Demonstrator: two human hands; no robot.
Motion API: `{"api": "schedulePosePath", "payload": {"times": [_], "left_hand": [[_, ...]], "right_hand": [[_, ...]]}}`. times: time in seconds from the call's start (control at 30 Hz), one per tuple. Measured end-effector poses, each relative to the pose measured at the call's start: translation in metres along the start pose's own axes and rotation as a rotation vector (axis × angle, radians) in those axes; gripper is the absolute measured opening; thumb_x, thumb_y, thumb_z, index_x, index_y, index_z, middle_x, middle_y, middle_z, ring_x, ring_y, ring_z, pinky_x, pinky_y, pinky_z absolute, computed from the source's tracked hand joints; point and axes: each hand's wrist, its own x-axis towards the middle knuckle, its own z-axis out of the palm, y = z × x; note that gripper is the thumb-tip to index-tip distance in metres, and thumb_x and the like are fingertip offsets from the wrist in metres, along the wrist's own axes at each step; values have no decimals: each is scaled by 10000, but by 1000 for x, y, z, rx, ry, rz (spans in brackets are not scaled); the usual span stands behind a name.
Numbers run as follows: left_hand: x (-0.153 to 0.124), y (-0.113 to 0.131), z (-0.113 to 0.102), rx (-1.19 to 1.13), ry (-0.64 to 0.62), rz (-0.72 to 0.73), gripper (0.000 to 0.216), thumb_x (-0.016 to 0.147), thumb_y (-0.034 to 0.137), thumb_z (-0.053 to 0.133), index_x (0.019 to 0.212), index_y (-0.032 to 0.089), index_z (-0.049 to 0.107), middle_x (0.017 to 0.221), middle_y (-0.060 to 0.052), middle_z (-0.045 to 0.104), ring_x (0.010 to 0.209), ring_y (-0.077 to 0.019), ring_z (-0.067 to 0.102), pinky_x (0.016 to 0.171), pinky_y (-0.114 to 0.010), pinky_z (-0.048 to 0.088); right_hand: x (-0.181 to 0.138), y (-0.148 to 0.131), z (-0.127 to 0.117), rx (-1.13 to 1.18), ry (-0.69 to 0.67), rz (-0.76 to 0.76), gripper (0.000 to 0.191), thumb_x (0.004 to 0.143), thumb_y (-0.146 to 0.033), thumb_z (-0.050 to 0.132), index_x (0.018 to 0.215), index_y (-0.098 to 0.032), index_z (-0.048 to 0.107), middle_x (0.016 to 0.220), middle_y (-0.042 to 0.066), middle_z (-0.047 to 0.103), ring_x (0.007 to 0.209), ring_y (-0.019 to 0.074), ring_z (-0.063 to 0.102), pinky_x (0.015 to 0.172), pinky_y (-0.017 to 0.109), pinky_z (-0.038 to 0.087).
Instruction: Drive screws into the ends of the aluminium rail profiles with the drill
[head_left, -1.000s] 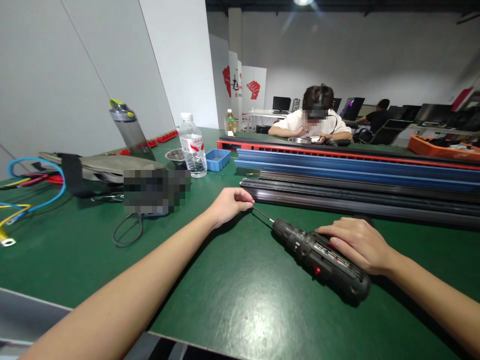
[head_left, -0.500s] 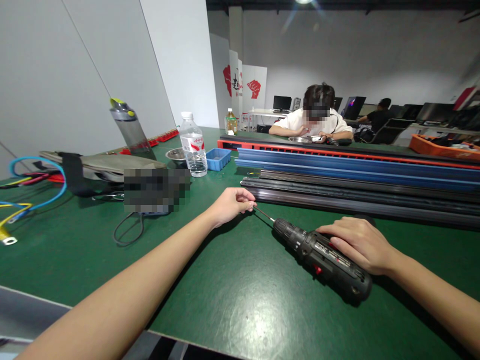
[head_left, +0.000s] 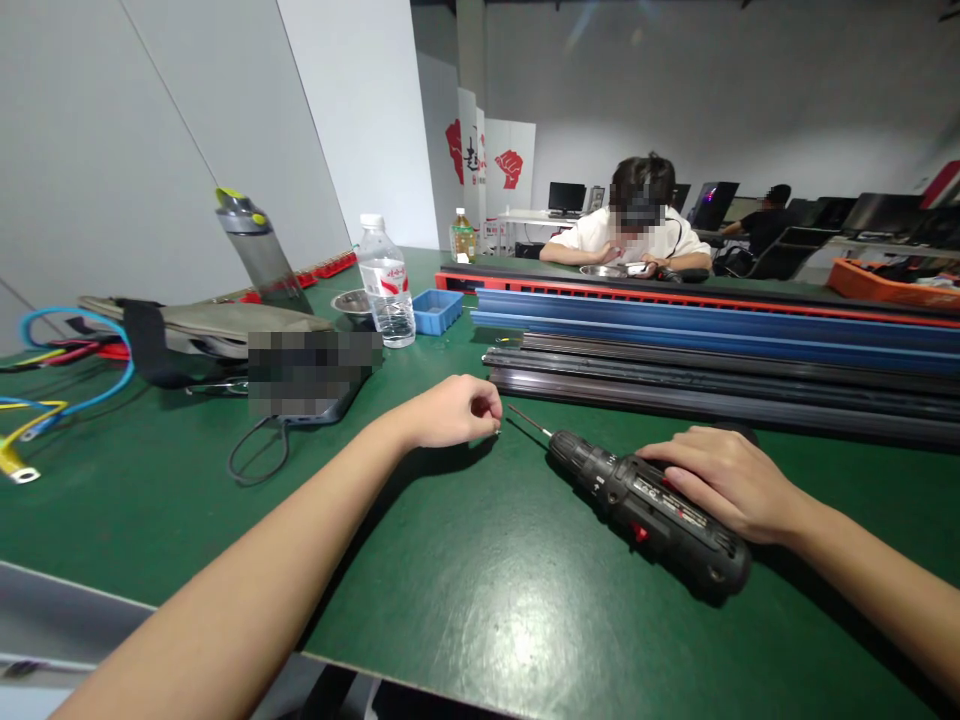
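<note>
My right hand is wrapped over the handle of a black cordless drill, which lies on its side above the green table. A long thin driver bit sticks out of its chuck towards the upper left. Just left of the bit's tip, my left hand is closed in a pinch. A tiny shiny metal piece shows at its fingertips, too small to make out fully. Bit and left fingers are slightly apart. Behind them lie long dark metal profiles.
Farther back are a blue profile, a blue tray, a water bottle and a metal bowl. A bag, a phone-like device and cables lie left. A person sits across the table.
My left hand has come off the bit's tip, moving slightly left and down, its fingers turned more towards me. The drill and my right hand have hardly moved.
</note>
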Motion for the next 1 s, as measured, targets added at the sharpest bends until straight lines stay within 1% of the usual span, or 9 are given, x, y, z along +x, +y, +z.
{"api": "schedulePosePath", "payload": {"times": [0.07, 0.13, 0.23, 0.3, 0.37, 0.43, 0.5, 0.67, 1.0], "left_hand": [[-3, 1, -2, 57, -50, 8, 154, 691, 320, 714, 753, 181, 685, 654, 13, 636, 582, -129, 551, 563, -233, 400], [-3, 2, -1, 88, -44, 19, 141, 701, 323, 712, 730, 188, 686, 647, 14, 636, 582, -131, 549, 572, -236, 394], [0, 3, 3, 108, -41, 21, 114, 748, 283, 659, 684, 190, 678, 634, 8, 644, 580, -134, 555, 592, -243, 392], [3, 4, 6, 134, 0, 9, 128, 760, 276, 650, 669, 186, 662, 622, 6, 639, 576, -136, 552, 596, -247, 389], [5, 3, 7, 152, 71, -2, 141, 766, 272, 645, 657, 183, 640, 619, 4, 635, 576, -137, 550, 596, -250, 388], [6, 2, 9, 152, 138, -5, 117, 759, 244, 641, 663, 180, 627, 636, 2, 643, 588, -138, 559, 602, -248, 393], [8, -1, 10, 147, 173, 3, 74, 746, 200, 634, 677, 177, 620, 656, 2, 652, 604, -136, 570, 612, -244, 399], [10, -4, 15, 137, 196, 52, 66, 740, 148, 613, 680, 174, 603, 664, 10, 647, 609, -123, 565, 615, -233, 398], [8, 2, 14, 94, 242, 117, 73, 762, 177, 604, 692, 167, 625, 685, 4, 657, 636, -122, 581, 643, -231, 423]], "right_hand": [[0, 0, 0, 2, 1, 8, 440, 1038, -363, 283, 1171, -213, 675, 981, 92, 742, 819, 201, 658, 731, 344, 454], [0, 0, 0, 3, 6, 12, 437, 1037, -359, 286, 1175, -218, 676, 979, 89, 741, 818, 201, 656, 728, 344, 453], [-1, 0, 1, 7, 11, 11, 431, 1031, -354, 298, 1171, -217, 682, 972, 85, 741, 811, 199, 656, 721, 341, 457], [-1, 1, 1, 10, 16, 12, 436, 1025, -354, 301, 1168, -213, 689, 969, 90, 741, 808, 201, 656, 722, 342, 463], [-2, 2, 2, 11, 21, 11, 445, 1023, -353, 299, 1166, -207, 694, 967, 95, 741, 806, 202, 654, 725, 345, 467], [-2, 2, 2, 11, 27, 3, 449, 1023, -352, 296, 1163, -204, 696, 962, 96, 741, 801, 201, 652, 724, 346, 467], [-2, 3, 2, 8, 31, -6, 445, 1025, -350, 298, 1160, -202, 696, 956, 94, 741, 797, 198, 651, 721, 344, 464], [-1, 2, 2, -3, 42, -24, 423, 1028, -345, 316, 1163, -196, 689, 947, 90, 741, 789, 193, 654, 709, 337, 458], [-1, 1, 2, -13, 36, -16, 422, 1029, -357, 319, 1164, -197, 684, 955, 85, 746, 791, 187, 659, 711, 332, 459]]}}
